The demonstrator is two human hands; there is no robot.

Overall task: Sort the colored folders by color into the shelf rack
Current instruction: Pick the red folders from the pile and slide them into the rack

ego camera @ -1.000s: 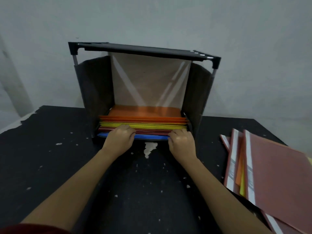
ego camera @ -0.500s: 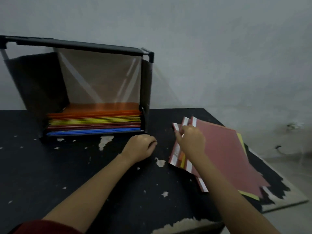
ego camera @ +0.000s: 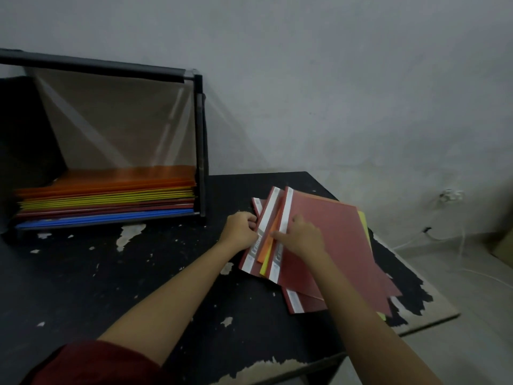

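A black shelf rack (ego camera: pixel 200 140) stands at the table's back left. Inside it lies a stack of folders (ego camera: pixel 105 198): orange on top, then yellow, red, and blue at the bottom. To its right a loose pile of folders (ego camera: pixel 333 240) lies fanned on the table, mostly red with white spine strips, with an orange folder (ego camera: pixel 268 240) and yellow edges showing between them. My left hand (ego camera: pixel 240 230) touches the pile's left edge with fingers curled. My right hand (ego camera: pixel 301 237) rests on the top red folder near its white spine, fingers pressing at the spine edge.
The black table (ego camera: pixel 111 273) has a chipped surface and a worn right edge. Its right corner ends near the pile. A grey wall (ego camera: pixel 305 79) stands behind. White cables (ego camera: pixel 444 240) run along the floor at the right.
Both hands left the rack's folder stack and went right to the loose pile. My left hand has now reached the pile's left edge; the view has swung right.
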